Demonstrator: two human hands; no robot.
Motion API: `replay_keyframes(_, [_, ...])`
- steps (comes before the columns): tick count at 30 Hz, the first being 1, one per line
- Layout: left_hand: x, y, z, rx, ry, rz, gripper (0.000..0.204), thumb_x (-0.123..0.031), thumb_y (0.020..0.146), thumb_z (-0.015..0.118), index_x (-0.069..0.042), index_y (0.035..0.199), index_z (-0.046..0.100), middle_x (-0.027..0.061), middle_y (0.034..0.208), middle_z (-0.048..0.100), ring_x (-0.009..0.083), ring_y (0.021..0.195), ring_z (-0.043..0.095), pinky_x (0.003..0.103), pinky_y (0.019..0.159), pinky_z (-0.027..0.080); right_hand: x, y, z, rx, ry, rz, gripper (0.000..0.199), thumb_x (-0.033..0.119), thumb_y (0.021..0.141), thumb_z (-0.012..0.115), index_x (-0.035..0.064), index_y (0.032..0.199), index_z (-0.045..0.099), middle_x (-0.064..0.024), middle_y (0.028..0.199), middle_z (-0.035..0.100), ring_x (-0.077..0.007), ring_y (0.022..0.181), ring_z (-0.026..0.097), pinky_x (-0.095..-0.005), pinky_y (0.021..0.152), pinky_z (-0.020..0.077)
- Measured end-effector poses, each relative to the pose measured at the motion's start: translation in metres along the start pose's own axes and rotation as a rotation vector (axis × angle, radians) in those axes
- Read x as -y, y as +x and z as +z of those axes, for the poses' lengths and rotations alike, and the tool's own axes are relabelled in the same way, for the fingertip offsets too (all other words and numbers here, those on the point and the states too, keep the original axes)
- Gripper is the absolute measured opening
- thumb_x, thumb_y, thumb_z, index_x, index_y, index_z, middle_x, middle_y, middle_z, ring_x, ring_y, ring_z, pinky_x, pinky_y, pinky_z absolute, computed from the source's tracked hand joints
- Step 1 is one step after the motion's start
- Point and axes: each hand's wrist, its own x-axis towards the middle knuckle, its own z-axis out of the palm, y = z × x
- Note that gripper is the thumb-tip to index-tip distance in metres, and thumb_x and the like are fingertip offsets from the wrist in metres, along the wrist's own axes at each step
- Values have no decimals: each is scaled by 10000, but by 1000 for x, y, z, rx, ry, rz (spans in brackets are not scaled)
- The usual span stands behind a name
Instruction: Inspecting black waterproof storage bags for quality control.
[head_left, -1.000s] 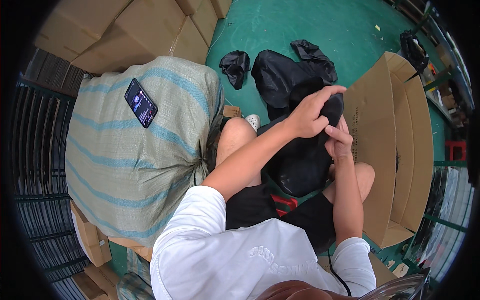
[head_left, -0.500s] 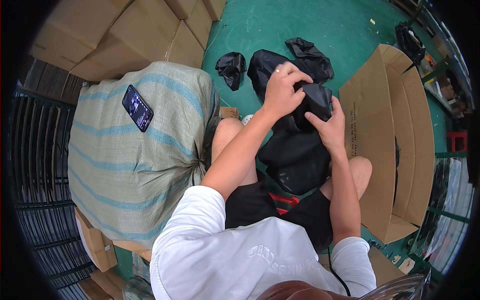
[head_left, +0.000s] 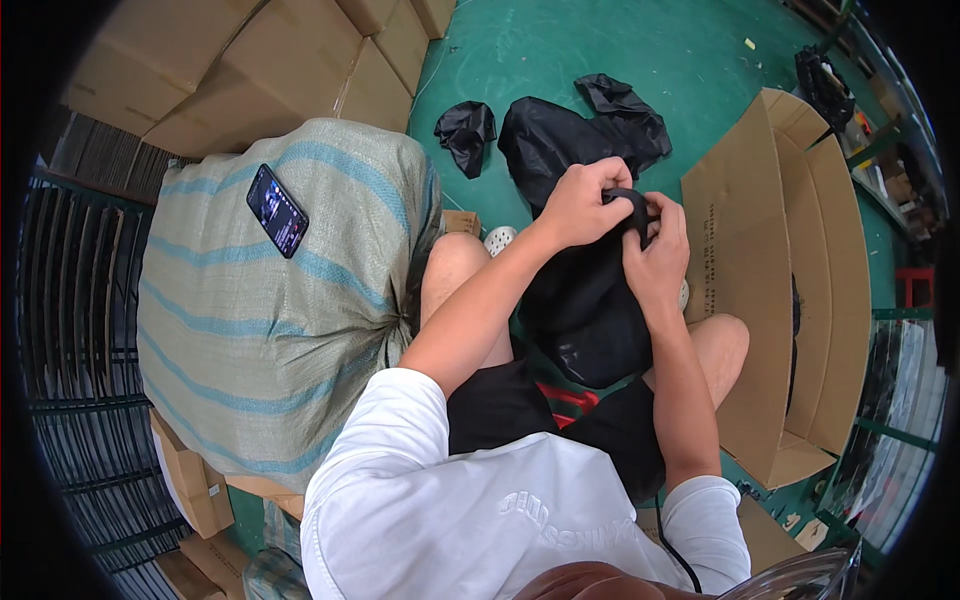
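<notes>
Above my lap, both hands pinch a soft black piece (head_left: 626,196), bent in a curve between the fingers; whether it is cloth or plastic I cannot tell. My left hand (head_left: 588,207) is closed on its left side, thumb against fingers. On its right side my right hand (head_left: 655,252) is closed too, fingers curled over it. Directly beneath them a large black bundle (head_left: 580,325) bulges between my knees, its surface slightly shiny. Farther off, a black bag (head_left: 545,140) lies on the floor. My hands hide part of the held piece.
On my left stands a big striped woven sack (head_left: 230,350) with a phone (head_left: 277,212) lying on it. An open cardboard box (head_left: 745,270) is at my right. Crumpled black pieces (head_left: 466,136) lie on the green floor (head_left: 620,35). Stacked cartons (head_left: 270,65) rise at the far left.
The black piece stood up as a wide flap between my hands; now it is gathered narrow and bent. My left hand has moved slightly nearer and right, its fingers closing on the piece.
</notes>
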Motion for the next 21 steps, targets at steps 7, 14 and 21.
replay_keyframes(7, [6, 2, -15, 327, -124, -114, 228, -170, 839, 673, -24, 715, 550, -59, 581, 448, 36, 587, 364, 256, 514, 298, -18, 4, 2, 5, 263, 114, 164, -62, 728, 523, -26, 877, 583, -31, 706, 548, -110, 595, 455, -254, 608, 411])
replay_keyframes(14, [1, 2, -27, 592, -570, -184, 366, -244, 951, 638, -65, 651, 527, -107, 630, 382, 7, 609, 316, 246, 541, 257, -47, 4, -3, 480, 921, 349, 132, 1, 819, 504, -6, 890, 615, 11, 779, 605, -66, 664, 527, -205, 626, 418])
replay_keyframes(21, [-1, -2, -30, 508, -688, -253, 331, -262, 963, 632, -54, 706, 615, -115, 674, 438, -1, 657, 358, 218, 589, 305, 10, 4, -29, 649, 1199, 508, 262, 230, 906, 614, -9, 1007, 649, 0, 918, 654, -77, 860, 591, -215, 825, 450])
